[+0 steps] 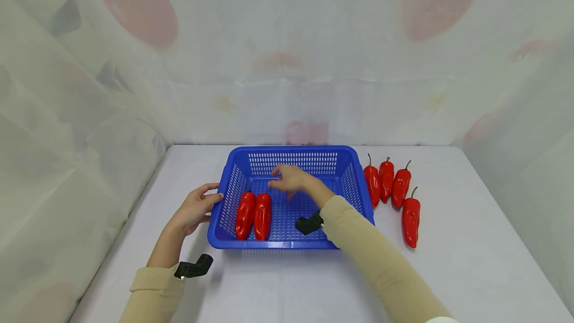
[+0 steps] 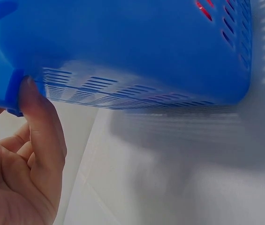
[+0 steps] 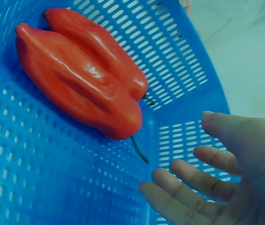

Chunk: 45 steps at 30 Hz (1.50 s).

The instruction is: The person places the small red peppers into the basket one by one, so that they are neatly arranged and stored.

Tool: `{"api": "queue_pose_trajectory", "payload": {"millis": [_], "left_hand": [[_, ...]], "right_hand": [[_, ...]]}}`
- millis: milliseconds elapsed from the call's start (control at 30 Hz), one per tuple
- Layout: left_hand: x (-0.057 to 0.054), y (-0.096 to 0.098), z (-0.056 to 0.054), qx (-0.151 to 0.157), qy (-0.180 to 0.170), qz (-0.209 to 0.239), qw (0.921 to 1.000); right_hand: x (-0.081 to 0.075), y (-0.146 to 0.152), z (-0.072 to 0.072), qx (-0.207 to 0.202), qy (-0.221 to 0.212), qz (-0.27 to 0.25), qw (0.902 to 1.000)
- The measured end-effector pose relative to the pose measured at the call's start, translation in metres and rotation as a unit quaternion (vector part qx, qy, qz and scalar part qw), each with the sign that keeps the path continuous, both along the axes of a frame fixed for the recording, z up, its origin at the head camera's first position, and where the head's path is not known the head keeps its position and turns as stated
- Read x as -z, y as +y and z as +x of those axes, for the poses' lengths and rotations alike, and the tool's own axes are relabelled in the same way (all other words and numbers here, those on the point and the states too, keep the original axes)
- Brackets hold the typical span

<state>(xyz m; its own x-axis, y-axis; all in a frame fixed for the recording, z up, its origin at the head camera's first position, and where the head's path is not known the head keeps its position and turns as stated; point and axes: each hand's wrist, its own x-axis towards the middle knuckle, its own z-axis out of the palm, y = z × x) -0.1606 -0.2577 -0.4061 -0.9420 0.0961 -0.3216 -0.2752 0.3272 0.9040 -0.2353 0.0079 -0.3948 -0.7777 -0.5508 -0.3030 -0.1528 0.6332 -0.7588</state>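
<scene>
A blue plastic basket [image 1: 287, 244] with slotted walls stands on the white table. Two red peppers, a left one [image 1: 245, 215] and a right one [image 1: 262, 217], lie side by side at its left end, stems toward the back. My left hand [image 1: 196, 208] grips the basket's left rim, a finger or thumb over the edge in the left wrist view. Over the inside of the basket hovers my right hand [image 1: 291, 180], just beyond the right pepper's stem. In the right wrist view its fingers [image 3: 188, 180] are spread, apart from the nearer pepper [image 3: 78, 82], with nothing between them.
Several more red peppers lie on the table right of the basket: one beside its wall [image 1: 371, 186], others [image 1: 386, 178] [image 1: 401, 187] close by, and one nearer the front [image 1: 410, 222]. A pale patterned sheet [image 1: 287, 39] hangs behind and along both sides of the table.
</scene>
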Motion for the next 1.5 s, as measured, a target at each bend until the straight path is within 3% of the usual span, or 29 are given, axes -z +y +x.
{"api": "queue_pose_trajectory", "payload": {"millis": [133, 367, 733, 1133, 1500], "left_hand": [[0.009, -0.005, -0.003, -0.002, 0.003, -0.001, 1.0], [0.016, -0.004, -0.008, -0.005, 0.003, -0.005, 1.0], [0.014, -0.002, -0.007, -0.004, 0.003, -0.008, 0.9999], [0.018, -0.004, -0.008, -0.007, 0.003, -0.005, 1.0], [0.017, -0.005, -0.009, -0.005, 0.003, -0.007, 1.0]], "right_hand": [[-0.007, 0.003, 0.0, -0.009, 0.057, 0.007, 0.9983], [-0.016, 0.01, -0.001, -0.044, 0.176, 0.018, 0.9833], [-0.036, 0.031, 0.006, -0.028, 0.23, -0.034, 0.9722], [-0.045, 0.067, 0.022, 0.009, 0.23, -0.057, 0.9714], [-0.05, 0.104, 0.039, 0.045, 0.257, -0.085, 0.9618]]}}
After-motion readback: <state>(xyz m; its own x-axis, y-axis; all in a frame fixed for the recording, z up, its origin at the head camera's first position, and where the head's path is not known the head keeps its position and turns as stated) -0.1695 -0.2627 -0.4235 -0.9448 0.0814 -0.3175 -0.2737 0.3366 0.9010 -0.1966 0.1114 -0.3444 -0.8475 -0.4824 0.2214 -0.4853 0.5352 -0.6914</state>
